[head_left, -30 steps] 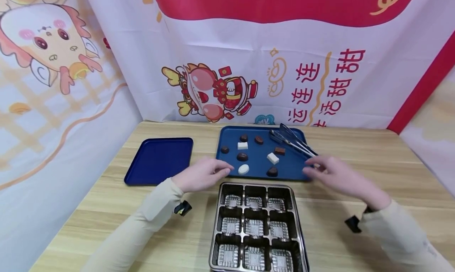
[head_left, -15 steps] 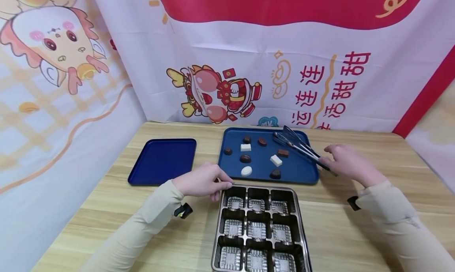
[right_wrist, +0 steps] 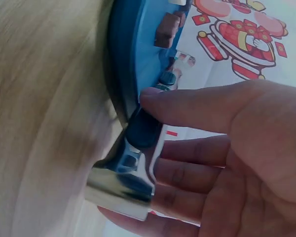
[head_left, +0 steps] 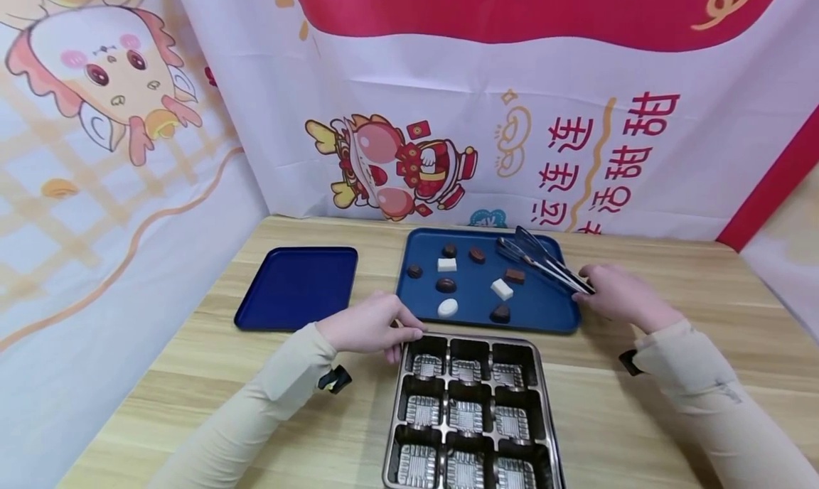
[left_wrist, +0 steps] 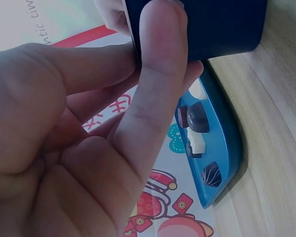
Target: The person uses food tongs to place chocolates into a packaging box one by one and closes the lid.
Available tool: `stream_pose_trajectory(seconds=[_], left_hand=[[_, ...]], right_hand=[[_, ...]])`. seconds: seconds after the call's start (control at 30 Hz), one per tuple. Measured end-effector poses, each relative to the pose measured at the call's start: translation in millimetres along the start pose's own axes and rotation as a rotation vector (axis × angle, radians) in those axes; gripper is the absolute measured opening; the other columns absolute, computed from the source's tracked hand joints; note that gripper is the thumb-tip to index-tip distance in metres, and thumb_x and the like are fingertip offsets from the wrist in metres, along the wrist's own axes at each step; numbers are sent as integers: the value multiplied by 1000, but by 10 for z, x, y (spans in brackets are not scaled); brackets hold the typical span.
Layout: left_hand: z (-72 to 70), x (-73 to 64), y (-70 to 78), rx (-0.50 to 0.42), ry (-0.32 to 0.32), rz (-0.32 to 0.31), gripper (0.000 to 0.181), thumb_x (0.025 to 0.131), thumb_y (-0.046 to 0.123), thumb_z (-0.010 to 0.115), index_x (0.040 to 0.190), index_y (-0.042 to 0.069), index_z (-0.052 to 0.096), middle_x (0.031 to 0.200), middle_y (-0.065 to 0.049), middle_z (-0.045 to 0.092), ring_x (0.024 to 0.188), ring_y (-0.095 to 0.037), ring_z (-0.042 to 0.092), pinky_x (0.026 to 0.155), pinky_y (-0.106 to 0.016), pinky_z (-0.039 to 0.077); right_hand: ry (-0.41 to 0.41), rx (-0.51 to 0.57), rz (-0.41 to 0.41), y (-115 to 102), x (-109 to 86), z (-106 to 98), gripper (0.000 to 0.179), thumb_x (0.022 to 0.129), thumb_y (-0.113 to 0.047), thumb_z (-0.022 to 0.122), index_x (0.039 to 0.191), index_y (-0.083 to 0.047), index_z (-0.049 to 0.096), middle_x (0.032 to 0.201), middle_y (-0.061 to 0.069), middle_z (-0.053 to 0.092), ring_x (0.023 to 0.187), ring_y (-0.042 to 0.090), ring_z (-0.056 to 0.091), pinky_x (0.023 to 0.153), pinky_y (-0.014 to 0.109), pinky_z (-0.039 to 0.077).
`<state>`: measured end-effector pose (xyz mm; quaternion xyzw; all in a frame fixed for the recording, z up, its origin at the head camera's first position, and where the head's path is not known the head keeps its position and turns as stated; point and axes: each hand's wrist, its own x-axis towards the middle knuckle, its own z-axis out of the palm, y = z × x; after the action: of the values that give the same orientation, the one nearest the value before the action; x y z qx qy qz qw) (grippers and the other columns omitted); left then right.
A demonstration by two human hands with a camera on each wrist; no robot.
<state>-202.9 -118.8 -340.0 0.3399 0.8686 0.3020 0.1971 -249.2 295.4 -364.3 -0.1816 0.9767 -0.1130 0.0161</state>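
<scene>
Bronze-coloured and glossy, a nine-compartment box [head_left: 473,337] is sitting at the lower centre of the head view, with ridged, shiny bottoms showing inside its compartments. At its upper-left corner, the left hand [head_left: 371,324] is gripping the rim; in the left wrist view, thumb and fingers are pinching the edge between them. Near the right of the frame, the right hand [head_left: 617,293] is holding the tongs [head_left: 552,270] by the handle end, its thumb pressing on the dark grip while the other fingers are curling behind the metal. The tongs are slanting toward the upper left, their heads lying over the upper right of a blue tray [head_left: 544,310], which is resting just above the box. Scattered across that tray, six brown pieces [head_left: 446,285] and three white pieces [head_left: 502,288], chocolate-like in shape, are lying apart from one another. Farther left, a smaller dark blue tray [head_left: 297,290] is lying on the wood-grained tabletop [head_left: 601,411]. Behind everything, a white and red cloth [head_left: 486,70] is hanging, showing cartoon figures and red Chinese characters. Pale sleeves [head_left: 246,404] are covering both forearms.
</scene>
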Motion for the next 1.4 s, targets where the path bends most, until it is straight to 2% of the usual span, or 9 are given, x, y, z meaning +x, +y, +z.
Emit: stream_pose_trajectory(seconds=[0.17, 0.4, 0.63, 0.73, 0.93, 1.13, 1.4], left_hand=[[-9, -3, 2, 4, 9, 10, 21, 99, 15, 62, 113, 4, 74, 61, 10, 66, 51, -15, 66, 45, -22, 42], [6, 3, -13, 3, 10, 9, 21, 100, 16, 61, 113, 5, 74, 60, 6, 67, 51, -14, 66, 46, -22, 43], [17, 2, -10, 26, 25, 10, 21, 99, 16, 62, 112, 5, 75, 60, 8, 66, 50, -14, 66, 46, -22, 42], [23, -3, -8, 31, 25, 11, 21, 99, 16, 62, 112, 6, 75, 59, 9, 65, 50, -14, 65, 44, -22, 40], [14, 5, -8, 25, 22, 16, 21, 100, 16, 61, 113, 6, 75, 58, 9, 65, 50, -14, 65, 43, -21, 36], [3, 32, -9, 31, 17, 20, 21, 100, 16, 62, 112, 6, 75, 63, 10, 66, 50, -16, 66, 43, -21, 37], [20, 12, -39, 27, 17, 18, 21, 99, 16, 62, 112, 7, 75, 61, 10, 65, 52, -18, 66, 43, -21, 37]], right_hand=[[14, 4, 22, -12, 52, 13, 38, 91, -24, 73, 102, 11, 64, 85, 13, 65, 73, 27, 58, 67, 48, 47], [17, -1, -5, -48, 82, 53, 21, 90, -18, 73, 88, 1, 63, 66, 1, 50, 61, 20, 49, 58, 40, 40], [39, -2, -3, -50, 100, 80, 24, 90, -16, 72, 96, 5, 64, 70, 2, 55, 63, 21, 51, 59, 41, 42], [41, 7, -14, -48, 96, 80, 20, 90, -10, 71, 97, 7, 63, 73, 4, 56, 65, 22, 52, 61, 42, 43], [94, 55, -42, -25, 72, 84, 14, 88, 2, 64, 96, 11, 57, 79, 13, 57, 70, 28, 55, 66, 48, 46], [92, 64, -31, 1, 69, 83, 16, 87, 2, 63, 97, 13, 55, 82, 17, 57, 74, 33, 56, 70, 52, 46], [72, 97, 2, -25, 68, 45, 18, 89, 1, 62, 100, 13, 55, 86, 18, 58, 76, 32, 55, 70, 50, 47]])
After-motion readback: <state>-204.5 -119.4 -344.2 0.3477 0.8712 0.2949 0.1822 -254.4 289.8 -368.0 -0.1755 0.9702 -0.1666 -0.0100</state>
